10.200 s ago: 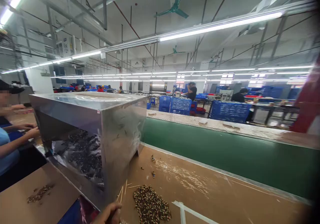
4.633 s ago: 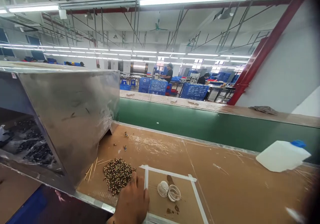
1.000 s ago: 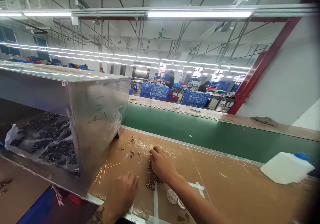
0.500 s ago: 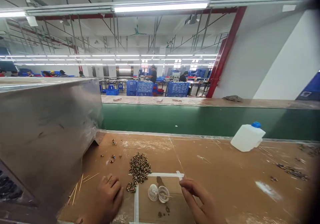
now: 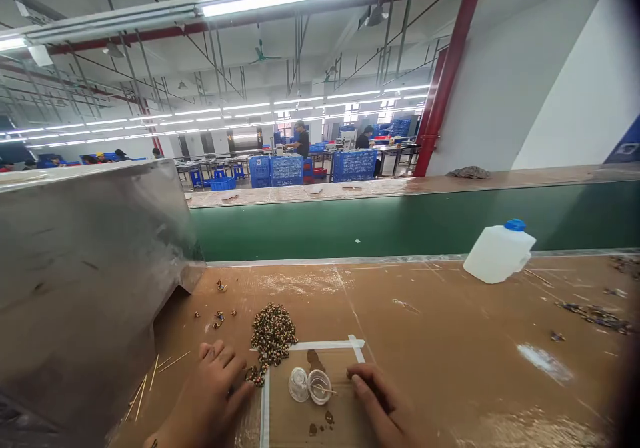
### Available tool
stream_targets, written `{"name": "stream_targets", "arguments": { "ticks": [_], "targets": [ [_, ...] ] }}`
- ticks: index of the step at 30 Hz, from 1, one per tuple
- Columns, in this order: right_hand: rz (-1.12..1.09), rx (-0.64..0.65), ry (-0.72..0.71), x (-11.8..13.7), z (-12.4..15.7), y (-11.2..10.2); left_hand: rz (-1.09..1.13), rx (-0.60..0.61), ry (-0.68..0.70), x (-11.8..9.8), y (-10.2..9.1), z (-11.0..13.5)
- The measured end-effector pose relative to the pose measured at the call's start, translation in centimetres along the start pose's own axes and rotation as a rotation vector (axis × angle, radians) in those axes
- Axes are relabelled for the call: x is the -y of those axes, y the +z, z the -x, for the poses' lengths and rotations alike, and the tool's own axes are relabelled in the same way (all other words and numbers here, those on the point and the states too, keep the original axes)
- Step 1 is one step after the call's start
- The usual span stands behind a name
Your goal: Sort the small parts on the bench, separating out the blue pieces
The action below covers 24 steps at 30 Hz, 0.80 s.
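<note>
My left hand rests palm down on the brown table, its fingertips touching the near edge of a pile of small brass-and-dark parts. My right hand lies flat inside a square marked with white tape, fingers spread, holding nothing. Between the hands stand two small clear cups, one with a thin stick in it. A few loose parts lie scattered left of the pile.
A large steel hopper fills the left side, with thin wooden sticks at its foot. A white jug with a blue cap lies at the back right beside the green conveyor belt. Debris lies far right. People work at distant tables among blue crates.
Both hands have come down toward the near edge of the table. The right hand, raised with pinched fingers half a second ago, now lies flat inside the taped square. The view has shifted right.
</note>
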State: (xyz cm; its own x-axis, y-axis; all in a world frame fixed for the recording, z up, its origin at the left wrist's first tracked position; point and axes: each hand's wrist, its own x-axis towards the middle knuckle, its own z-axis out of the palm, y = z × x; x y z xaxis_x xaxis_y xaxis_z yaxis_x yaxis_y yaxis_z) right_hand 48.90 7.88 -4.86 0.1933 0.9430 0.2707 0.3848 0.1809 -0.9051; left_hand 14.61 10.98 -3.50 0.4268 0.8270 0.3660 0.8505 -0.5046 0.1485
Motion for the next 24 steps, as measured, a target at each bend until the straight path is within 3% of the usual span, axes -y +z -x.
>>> {"name": "stream_targets", "arguments": {
  "ticks": [5, 13, 17, 24],
  "targets": [
    [-0.037, -0.047, 0.074, -0.3, 0.0, -0.3, 0.064, 0.171, -0.114, -0.9, -0.1, -2.9],
    [-0.024, -0.001, 0.029, -1.1, 0.1, 0.3, 0.165, 0.197, -0.116, -2.6, 0.1, -5.0],
    [-0.002, 0.007, 0.005, -1.5, 0.2, 0.2, 0.188, 0.127, -0.162, -1.0, -0.6, -2.7],
    [0.029, 0.069, -0.084, -1.3, -0.2, -0.1, 0.233, -0.070, -0.279, 3.0, -1.9, 5.3]
  ]
}}
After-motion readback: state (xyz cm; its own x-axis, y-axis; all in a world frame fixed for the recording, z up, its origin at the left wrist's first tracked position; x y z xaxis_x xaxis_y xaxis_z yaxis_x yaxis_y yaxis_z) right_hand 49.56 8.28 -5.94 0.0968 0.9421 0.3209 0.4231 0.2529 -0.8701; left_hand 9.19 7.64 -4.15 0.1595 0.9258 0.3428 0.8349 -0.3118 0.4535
